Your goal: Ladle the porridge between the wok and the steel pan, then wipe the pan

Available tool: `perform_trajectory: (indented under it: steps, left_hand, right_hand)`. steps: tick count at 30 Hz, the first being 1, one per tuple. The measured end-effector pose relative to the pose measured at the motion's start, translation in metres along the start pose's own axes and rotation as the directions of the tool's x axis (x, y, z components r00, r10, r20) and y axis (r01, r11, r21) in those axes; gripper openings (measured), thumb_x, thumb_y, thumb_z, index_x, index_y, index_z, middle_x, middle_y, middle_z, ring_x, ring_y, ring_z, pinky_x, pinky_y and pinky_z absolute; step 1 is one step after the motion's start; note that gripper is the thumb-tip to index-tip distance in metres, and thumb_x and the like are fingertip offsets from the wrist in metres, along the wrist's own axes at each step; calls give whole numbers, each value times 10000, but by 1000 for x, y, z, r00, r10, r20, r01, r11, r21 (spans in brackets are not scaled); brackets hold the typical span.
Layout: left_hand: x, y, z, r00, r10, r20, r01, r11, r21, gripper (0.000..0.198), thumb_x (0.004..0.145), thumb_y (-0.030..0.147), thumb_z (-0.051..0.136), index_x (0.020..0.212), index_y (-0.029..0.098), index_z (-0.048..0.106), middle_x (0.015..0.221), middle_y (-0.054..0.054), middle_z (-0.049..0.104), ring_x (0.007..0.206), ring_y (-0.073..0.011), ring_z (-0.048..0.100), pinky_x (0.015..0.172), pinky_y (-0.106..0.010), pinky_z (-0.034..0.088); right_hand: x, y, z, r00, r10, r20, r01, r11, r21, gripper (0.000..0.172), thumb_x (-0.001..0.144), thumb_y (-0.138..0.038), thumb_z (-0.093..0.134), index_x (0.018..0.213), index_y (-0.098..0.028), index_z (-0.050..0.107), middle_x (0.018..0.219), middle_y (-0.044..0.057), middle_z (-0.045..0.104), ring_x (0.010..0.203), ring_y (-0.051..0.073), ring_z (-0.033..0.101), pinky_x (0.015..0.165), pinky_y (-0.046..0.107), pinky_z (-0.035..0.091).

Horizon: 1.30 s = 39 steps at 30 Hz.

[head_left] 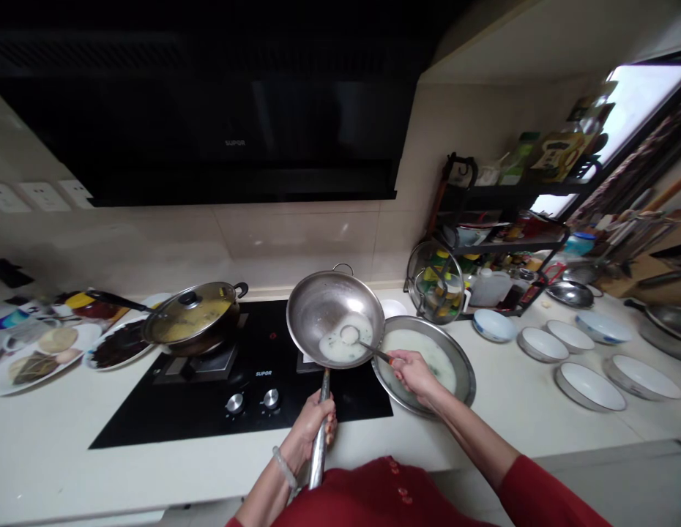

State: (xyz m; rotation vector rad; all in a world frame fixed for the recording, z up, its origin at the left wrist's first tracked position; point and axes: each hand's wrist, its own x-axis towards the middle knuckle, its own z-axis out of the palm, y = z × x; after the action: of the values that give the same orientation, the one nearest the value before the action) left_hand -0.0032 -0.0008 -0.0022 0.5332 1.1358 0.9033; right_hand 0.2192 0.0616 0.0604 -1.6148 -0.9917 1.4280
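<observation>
My left hand [317, 422] is wrapped round the long metal handle of a wok [313, 307], which is tilted over the right side of the stove. A milky white soup [332, 345] with green bits pools in the lower right of the wok. In my right hand [414, 375] is a ladle [350, 335], its bowl down in that soup. Close under my right hand stands a wide metal basin [466, 351] with more of the white liquid. The wok's rim overlaps the basin's left edge.
On the left burner sits a lidded pan [190, 322] with yellowish contents. Plates of food [121, 342] stand left of it. Several white bowls [590, 386] are on the right counter, before a black spice rack [505, 245] and a leaning glass lid [436, 282]. A range hood [236, 139] hangs above.
</observation>
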Motion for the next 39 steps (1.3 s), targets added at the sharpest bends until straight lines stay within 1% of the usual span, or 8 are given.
perform_trajectory:
  steps: [3, 17, 23, 28, 31, 34, 37, 39]
  left_hand:
    - [0, -1, 0, 1000, 6, 3, -6, 1000, 9, 339, 576, 261, 641, 770, 246, 364, 448, 116, 405, 341, -56, 319, 337, -164, 219]
    - [2, -1, -1, 1000, 4, -1, -4, 1000, 13, 320, 582, 241, 619, 774, 244, 363, 448, 118, 400, 335, -56, 315, 342, -166, 225]
    - [1, -2, -1, 1000, 2, -2, -2, 1000, 15, 319, 590, 244, 625, 774, 243, 364, 453, 119, 396, 325, -53, 314, 337, -167, 217]
    - [1, -2, -2, 1000, 11, 6, -11, 1000, 9, 349, 607, 273, 673, 781, 242, 373, 453, 125, 387, 329, -52, 324, 340, -165, 229]
    - [2, -2, -2, 1000, 12, 14, -12, 1000, 10, 359, 620, 283, 689, 778, 241, 369, 455, 124, 394, 330, -51, 328, 344, -163, 233]
    - [1, -1, -1, 1000, 2, 16, -2, 1000, 13, 359, 609, 281, 683, 777, 242, 369, 444, 126, 391, 325, -54, 328, 340, -165, 233]
    - [0, 0, 0, 1000, -1, 4, 1, 1000, 7, 357, 576, 269, 668, 777, 244, 373, 436, 127, 386, 327, -57, 322, 331, -165, 231]
    - [-1, 0, 0, 1000, 1, 1, -1, 1000, 2, 353, 567, 258, 658, 771, 244, 370, 442, 123, 397, 330, -54, 320, 329, -163, 230]
  right_hand:
    - [-8, -5, -4, 1000, 11, -17, -11, 1000, 7, 254, 710, -145, 572, 952, -97, 635, 417, -73, 436, 313, 35, 277, 325, 142, 148]
    - [-22, -9, -20, 999, 46, 20, -47, 996, 81, 356, 678, -172, 575, 1020, -76, 602, 420, -91, 425, 336, 29, 234, 357, 154, 114]
    - [-37, -10, -47, 997, 68, 47, -76, 979, 188, 380, 637, -224, 626, 998, -106, 615, 439, -85, 416, 354, 24, 200, 386, 161, 73]
    - [-52, 2, -81, 998, 53, -44, -44, 980, 195, 498, 618, -295, 664, 1071, -93, 617, 439, -89, 406, 358, 31, 197, 394, 173, 86]
    - [-53, 22, -99, 988, -4, -154, 15, 997, 71, 569, 639, -352, 644, 1129, -64, 620, 437, -82, 419, 348, 61, 260, 378, 192, 158]
    - [-47, 51, -115, 946, -207, -248, 153, 964, -219, 497, 684, -391, 571, 1058, -83, 683, 469, -10, 541, 405, 151, 477, 406, 255, 358]
    - [-41, 84, -127, 842, -486, -232, 282, 765, -579, 402, 750, -385, 486, 979, -168, 734, 765, 108, 744, 700, 262, 699, 617, 338, 529]
    - [-41, 104, -132, 790, -586, -177, 268, 591, -761, 433, 822, -361, 407, 1046, -176, 729, 857, 128, 767, 700, 282, 722, 618, 361, 539]
